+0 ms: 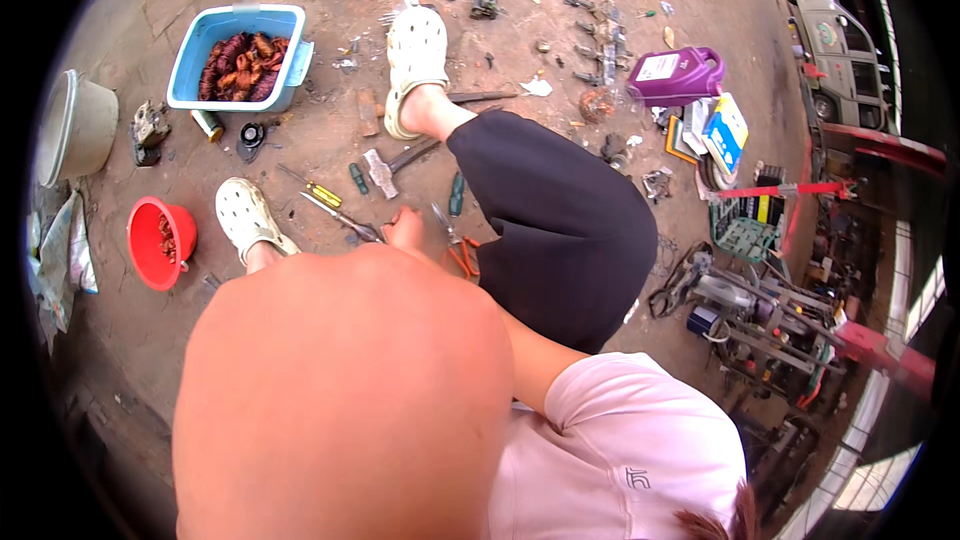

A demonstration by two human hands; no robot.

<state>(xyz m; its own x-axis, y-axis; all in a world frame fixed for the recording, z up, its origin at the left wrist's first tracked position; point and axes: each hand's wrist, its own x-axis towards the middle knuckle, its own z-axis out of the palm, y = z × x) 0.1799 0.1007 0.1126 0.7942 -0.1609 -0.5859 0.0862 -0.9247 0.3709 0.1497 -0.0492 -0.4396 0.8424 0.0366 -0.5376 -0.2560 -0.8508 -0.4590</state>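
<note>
A bare limb (345,390), blurred and very close, fills the lower middle; it appears to be my raised left arm, and its hand does not show. Beyond it, my right hand (403,229) is low over the ground with its fingers curled. Whatever may be in those fingers is hidden. Beside them lies a slim pointed metal tool with dark handles (350,222). Close by are a yellow-handled screwdriver (324,194), a hammer (381,174), a green-handled screwdriver (457,194) and a tool with orange handles (464,258).
A light-blue tub (302,68) of rusty-brown coiled parts stands at far left, a red bowl (143,245) and white bucket (62,130) nearer. Metal parts litter the far ground. A purple jug (675,77), green crate (745,232) and machine frame (750,315) stand right.
</note>
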